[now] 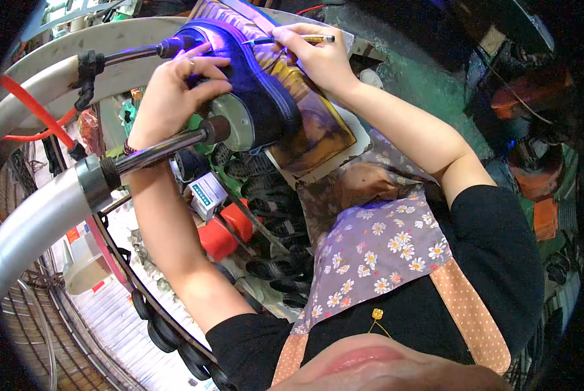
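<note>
A dark, glossy shoe upper (pixel 239 78) sits on a pale green last (pixel 236 120), lit bluish-purple near its far end. My left hand (pixel 181 85) lies along its left side, with fingers bent over the upper and the thumb close to the last. In my right hand (pixel 314 55) is a slim pen (pixel 321 39), pinched between thumb and fingers. Its silvery tip points left and meets, or nearly meets, the shoe's right edge. Two metal rods (pixel 168 146) with dark end caps reach the last and the shoe from the left.
Behind the shoe is a board with a yellow and purple picture (pixel 324 137), above my flowered apron (pixel 383 247). Several black soles (pixel 279 208) hang below, near a small white box (pixel 207 195) and a red object (pixel 230 228). An orange hose (pixel 37 111) crosses the curved pale frame at left.
</note>
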`<state>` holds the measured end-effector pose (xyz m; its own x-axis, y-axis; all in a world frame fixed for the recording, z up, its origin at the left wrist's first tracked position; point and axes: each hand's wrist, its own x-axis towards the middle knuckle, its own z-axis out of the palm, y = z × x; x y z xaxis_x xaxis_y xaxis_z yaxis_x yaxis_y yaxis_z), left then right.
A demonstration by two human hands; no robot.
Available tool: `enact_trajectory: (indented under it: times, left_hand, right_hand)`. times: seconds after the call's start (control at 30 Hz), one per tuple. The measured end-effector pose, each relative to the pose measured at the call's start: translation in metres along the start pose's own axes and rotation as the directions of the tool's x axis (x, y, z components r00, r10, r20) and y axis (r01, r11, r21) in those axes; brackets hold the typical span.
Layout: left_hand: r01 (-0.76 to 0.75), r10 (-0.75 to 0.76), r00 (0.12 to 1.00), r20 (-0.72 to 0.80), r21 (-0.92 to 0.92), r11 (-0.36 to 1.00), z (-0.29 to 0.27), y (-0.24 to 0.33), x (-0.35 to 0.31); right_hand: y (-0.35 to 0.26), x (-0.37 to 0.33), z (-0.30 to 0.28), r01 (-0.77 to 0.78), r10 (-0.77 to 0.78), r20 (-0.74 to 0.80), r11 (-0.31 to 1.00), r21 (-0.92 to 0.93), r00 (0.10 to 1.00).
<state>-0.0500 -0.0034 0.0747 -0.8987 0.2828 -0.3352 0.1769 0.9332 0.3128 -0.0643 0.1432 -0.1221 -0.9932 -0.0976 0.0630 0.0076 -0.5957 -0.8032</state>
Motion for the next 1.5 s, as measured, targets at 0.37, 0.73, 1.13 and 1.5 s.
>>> enact_trajectory:
  times: [0.37,0.73,1.13,1.5]
  left_hand:
    - [-0.519,-0.668,0.578,-0.469,-0.843,0.143,0.114,-0.101,-0.089]
    - [-0.278,-0.625,0.78,0.003,-0.894,-0.351,0.25,0.007,-0.094]
    - [-0.304,-0.542,0.841,-0.004,-0.831,-0.465,0.262,0.082,-0.035]
    - [-0.128,-0.34,0.298,-0.892,-0.39,0.912,0.236,0.059,-0.096]
  right_hand:
    - [0.012,-0.004,0.002,0.163,-0.152,0.081,0.973,-0.161,0.985]
    - [-0.006,-0.046,-0.013,0.287,-0.194,0.264,0.88,-0.379,0.945]
    - [-0.045,-0.044,-0.042,0.385,-0.304,0.237,0.743,-0.548,0.923]
    - [-0.041,-0.007,-0.026,0.417,-0.438,0.074,0.771,-0.482,0.896]
